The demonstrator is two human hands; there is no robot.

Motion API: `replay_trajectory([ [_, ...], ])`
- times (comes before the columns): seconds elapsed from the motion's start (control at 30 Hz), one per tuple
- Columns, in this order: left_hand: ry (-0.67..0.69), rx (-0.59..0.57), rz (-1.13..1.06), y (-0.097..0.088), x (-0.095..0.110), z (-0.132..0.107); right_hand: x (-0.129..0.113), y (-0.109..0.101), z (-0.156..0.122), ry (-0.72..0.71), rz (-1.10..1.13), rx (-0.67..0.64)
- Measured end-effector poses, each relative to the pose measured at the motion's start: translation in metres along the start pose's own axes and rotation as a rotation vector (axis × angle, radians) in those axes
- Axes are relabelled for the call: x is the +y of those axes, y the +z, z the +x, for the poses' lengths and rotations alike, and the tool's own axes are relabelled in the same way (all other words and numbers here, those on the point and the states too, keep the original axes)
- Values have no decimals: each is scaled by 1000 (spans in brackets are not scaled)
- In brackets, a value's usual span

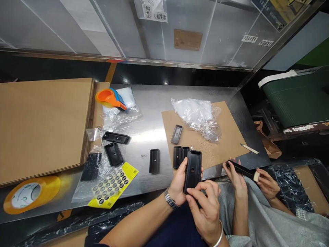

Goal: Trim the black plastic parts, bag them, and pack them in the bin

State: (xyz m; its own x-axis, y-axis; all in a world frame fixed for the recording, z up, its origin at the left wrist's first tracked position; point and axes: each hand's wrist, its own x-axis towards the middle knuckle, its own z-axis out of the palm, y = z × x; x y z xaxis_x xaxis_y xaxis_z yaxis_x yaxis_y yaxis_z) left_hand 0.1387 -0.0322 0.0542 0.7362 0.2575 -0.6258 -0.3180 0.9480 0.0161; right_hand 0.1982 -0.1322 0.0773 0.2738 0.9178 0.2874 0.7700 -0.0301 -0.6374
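Note:
My left hand point(178, 183) is wrapped round a long black plastic tray point(193, 169) with raised rims and a small hole in its floor, held tilted over the table's front edge. At the tray's near end, the thumb and forefinger of my right hand point(205, 209) pinch close to the rim. Just behind lie more black trays point(177, 157) on a cardboard sheet point(226, 133), partly hidden by the held one. A smaller tray point(177, 134) rests farther back on that sheet. Left of my hands, another black tray point(154, 161) lies on the bare metal.
At left are stacked cardboard point(43, 123), a tape roll point(31, 195), an orange tape dispenser point(110, 97), yellow sticker sheet point(113, 185) and black trays point(113, 154). Clear plastic bags point(197, 115) and a pen point(249, 148) lie right. Beside me, a co-worker's hands point(239, 178) hold a black piece.

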Motion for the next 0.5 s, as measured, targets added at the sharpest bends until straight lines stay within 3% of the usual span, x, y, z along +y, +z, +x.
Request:
replay_trajectory([
  [0.27,43,141,-25,1,-3,-4,0,5,0,42,49,-40],
  [0.4,11,84,-29,-1,-2,-4,3,2,-1,56,230,-136],
  [0.5,-19,17,-28,-2,0,-4,6,2,-5,148,463,-103],
])
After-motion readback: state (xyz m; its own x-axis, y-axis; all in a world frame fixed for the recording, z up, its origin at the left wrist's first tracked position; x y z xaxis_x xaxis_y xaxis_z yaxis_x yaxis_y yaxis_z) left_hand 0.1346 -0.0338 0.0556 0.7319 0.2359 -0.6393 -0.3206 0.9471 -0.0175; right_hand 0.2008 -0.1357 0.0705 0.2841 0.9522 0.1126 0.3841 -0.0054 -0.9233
